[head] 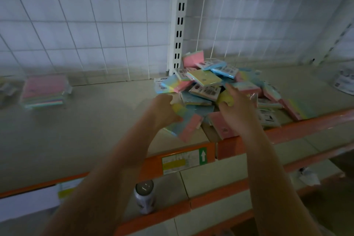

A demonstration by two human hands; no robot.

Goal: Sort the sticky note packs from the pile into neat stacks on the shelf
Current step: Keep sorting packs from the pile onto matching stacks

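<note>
- Head view: left hand (164,108) grips a pastel pack (184,123); right hand (236,107) pinches a yellow pack (226,97) in the pile (214,84) on the shelf (95,120).
- Packs look light, stiff, wrapper-slick; best pinched by opposite edges.

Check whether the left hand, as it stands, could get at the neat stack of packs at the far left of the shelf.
Probably yes. The left hand grips a pack at the pile, and only bare shelf lies between it and the stack; it would carry that pack along.
</note>
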